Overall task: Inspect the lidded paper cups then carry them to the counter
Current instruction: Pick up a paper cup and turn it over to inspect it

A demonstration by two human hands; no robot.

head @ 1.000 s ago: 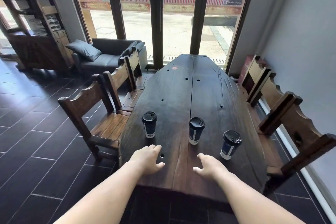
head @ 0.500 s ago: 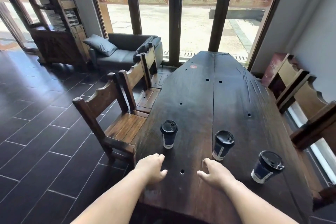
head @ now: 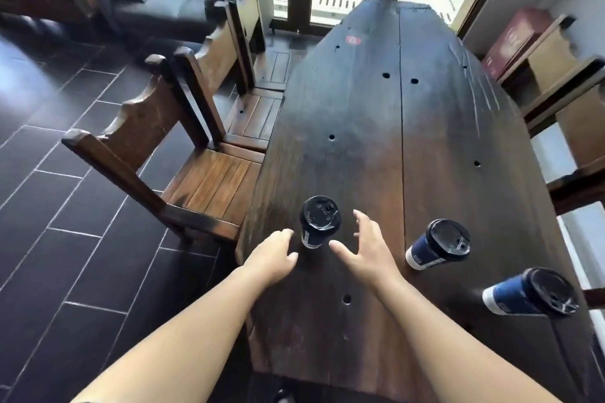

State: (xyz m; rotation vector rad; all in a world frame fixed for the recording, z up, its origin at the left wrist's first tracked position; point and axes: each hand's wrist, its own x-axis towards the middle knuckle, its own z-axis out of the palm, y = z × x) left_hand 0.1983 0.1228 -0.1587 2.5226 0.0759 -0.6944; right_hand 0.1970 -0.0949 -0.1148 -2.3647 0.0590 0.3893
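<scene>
Lidded paper cup upright between my hands, untouched. Left hand loosely curled, empty; right hand spread, empty. Judged light, thin-walled, crushable: grip mid-wall, gently. Second cup and third cup right of right hand.

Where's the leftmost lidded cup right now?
In the head view, the leftmost cup stands near the table's left edge, between the left hand and right hand, with the middle cup to its right.

Navy cups, black lids; dark-brown table
</scene>
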